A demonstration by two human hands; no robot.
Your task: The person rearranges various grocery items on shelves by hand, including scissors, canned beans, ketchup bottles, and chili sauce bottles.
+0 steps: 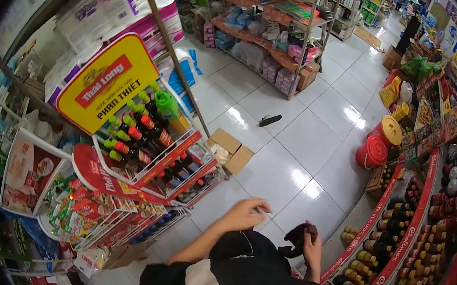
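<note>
My right hand (313, 252) is closed on a limp dark brown cloth item (297, 240), held in front of my body on the right. Its exact kind is not clear; part of it hangs in a loop. To the left, my left hand (246, 215) is over the floor in front of my waist, its fingers bent and smeared by motion. A pale patch shows by its fingertips, too blurred to name. A thin light cord (249, 244) hangs against my dark clothing below this hand.
On my left stands a bottle rack (145, 170) with a yellow sign (106, 82). An open cardboard box (230, 151) sits beside it. Curved shelves of sauce bottles (377, 236) line the right. A dark slipper-like object (270, 120) and a red bucket (372, 152) are ahead.
</note>
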